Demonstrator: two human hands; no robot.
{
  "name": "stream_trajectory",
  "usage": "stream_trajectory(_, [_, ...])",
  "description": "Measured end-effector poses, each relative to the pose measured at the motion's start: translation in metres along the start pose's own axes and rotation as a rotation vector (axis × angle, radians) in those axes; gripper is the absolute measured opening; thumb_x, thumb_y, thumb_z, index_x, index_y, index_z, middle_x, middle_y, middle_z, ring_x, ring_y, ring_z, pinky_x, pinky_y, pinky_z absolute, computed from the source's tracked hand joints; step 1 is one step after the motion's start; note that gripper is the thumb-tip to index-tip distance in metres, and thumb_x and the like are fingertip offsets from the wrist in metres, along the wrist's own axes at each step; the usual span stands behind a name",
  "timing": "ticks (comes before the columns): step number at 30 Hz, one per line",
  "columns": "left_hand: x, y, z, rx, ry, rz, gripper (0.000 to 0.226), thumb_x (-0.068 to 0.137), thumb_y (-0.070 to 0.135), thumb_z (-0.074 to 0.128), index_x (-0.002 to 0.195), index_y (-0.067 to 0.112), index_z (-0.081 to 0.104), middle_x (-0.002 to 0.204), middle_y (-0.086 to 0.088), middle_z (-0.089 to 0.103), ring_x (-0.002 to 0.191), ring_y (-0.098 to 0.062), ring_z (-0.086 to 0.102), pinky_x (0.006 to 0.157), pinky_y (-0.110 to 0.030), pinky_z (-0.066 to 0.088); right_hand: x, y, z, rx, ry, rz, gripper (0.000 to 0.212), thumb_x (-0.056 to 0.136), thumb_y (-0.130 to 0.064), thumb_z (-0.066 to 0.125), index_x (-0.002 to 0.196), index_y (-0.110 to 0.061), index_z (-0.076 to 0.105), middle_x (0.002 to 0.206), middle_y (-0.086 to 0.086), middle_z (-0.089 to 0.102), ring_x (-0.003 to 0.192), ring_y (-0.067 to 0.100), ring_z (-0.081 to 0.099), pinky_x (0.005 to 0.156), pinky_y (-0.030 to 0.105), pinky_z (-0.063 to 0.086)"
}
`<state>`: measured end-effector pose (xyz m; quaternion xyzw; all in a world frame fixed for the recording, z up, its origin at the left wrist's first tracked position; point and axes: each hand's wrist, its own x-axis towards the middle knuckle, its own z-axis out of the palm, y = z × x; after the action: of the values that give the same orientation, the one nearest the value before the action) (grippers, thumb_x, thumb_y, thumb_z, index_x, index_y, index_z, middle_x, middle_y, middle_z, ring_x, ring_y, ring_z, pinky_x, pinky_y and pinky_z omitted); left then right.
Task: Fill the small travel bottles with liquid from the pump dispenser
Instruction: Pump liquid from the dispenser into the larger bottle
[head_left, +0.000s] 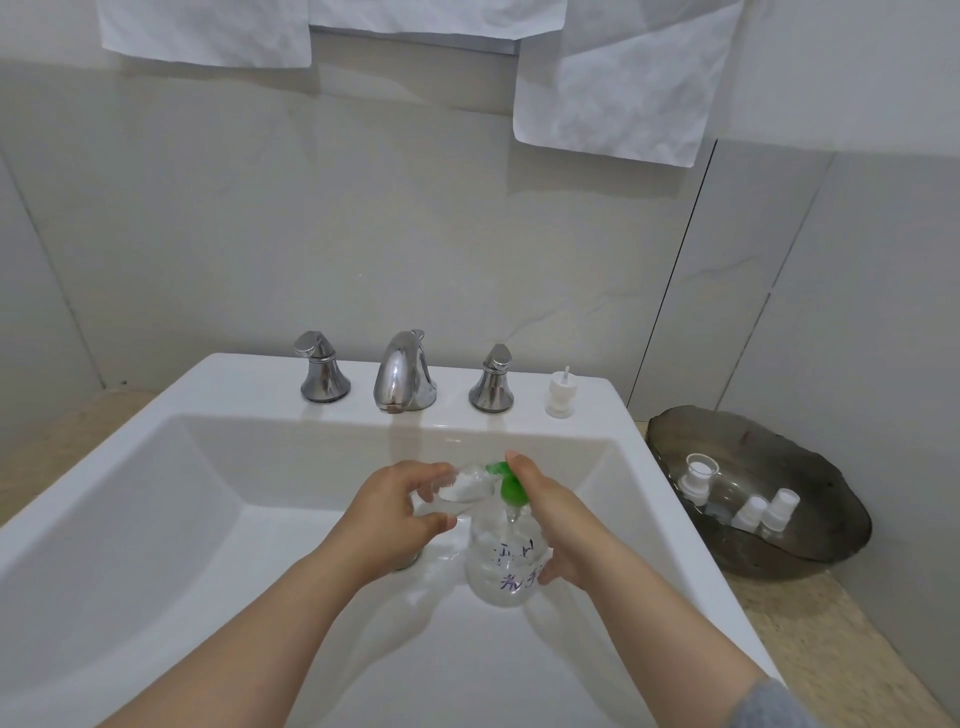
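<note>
While the right hand (553, 525) clasps the pump dispenser (501, 569), the left hand (395, 512) pinches the travel bottle (462, 488) at its spout (497, 469).

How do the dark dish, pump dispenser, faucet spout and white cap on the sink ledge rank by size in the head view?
1. dark dish
2. pump dispenser, though it's nearer the camera
3. faucet spout
4. white cap

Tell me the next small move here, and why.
Probably press the green pump down with the right hand. The left hand holds the small bottle with its mouth seemingly at the spout, over the sink; the right hand grips the dispenser, one finger atop the pump.
</note>
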<state>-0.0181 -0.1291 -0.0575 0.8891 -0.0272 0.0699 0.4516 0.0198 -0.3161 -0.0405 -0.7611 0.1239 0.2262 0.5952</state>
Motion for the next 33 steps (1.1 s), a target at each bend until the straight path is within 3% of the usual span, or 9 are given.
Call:
stream_trajectory(3, [0.0009,0.0015,-0.0022,-0.017,0.015,0.013,0.044,0.076,0.018,0.076,0.109,0.042,0.059,0.096,0.009,0.06,0.074,-0.011,0.052,0.072,-0.017,0.042,0.0024,0.0009,-0.0005,0.011,-0.028,0.013,0.069,0.086,-0.072,0.042,0.139,-0.027,0.043,0.136,0.003,0.041,0.135,0.039,0.033,0.102,0.063,0.031])
stream_trajectory(6, [0.0022,0.0026,-0.0041,-0.024,0.042,0.022,0.043,0.076,0.02,0.076,0.107,0.044,0.059,0.097,0.009,0.059,0.072,-0.009,0.05,0.069,-0.014,0.041,0.0041,0.0003,0.0005,0.035,-0.034,0.038,0.08,0.082,-0.077,0.042,0.145,-0.028,0.038,0.148,0.005,0.036,0.139,0.039,0.029,0.105,0.065,0.026])
stream_trajectory(13, [0.002,0.0032,-0.0046,-0.015,0.04,0.024,0.043,0.076,0.021,0.076,0.109,0.043,0.059,0.095,0.01,0.058,0.07,-0.008,0.048,0.067,-0.014,0.039,0.0059,0.0005,0.002,0.031,-0.029,0.042,0.083,0.081,-0.078,0.04,0.147,-0.028,0.033,0.152,0.005,0.032,0.141,0.038,0.025,0.106,0.066,0.025])
stream_trajectory(28, [0.0012,0.003,-0.0026,0.028,0.037,0.026,0.047,0.078,0.022,0.075,0.12,0.035,0.06,0.096,0.008,0.057,0.071,-0.006,0.047,0.07,-0.016,0.04,0.0032,-0.0018,0.0036,0.022,-0.008,0.035,0.075,0.083,-0.073,0.044,0.142,-0.026,0.041,0.145,0.005,0.04,0.135,0.039,0.034,0.105,0.064,0.029])
stream_trajectory(33, [-0.0006,0.0014,0.0004,0.03,0.01,0.017,0.046,0.079,0.017,0.074,0.121,0.029,0.06,0.104,0.005,0.059,0.086,-0.004,0.054,0.08,-0.016,0.038,0.0006,-0.0023,0.0017,-0.011,-0.007,0.021,0.063,0.089,-0.066,0.043,0.137,-0.024,0.044,0.132,0.004,0.042,0.134,0.04,0.033,0.101,0.063,0.031])
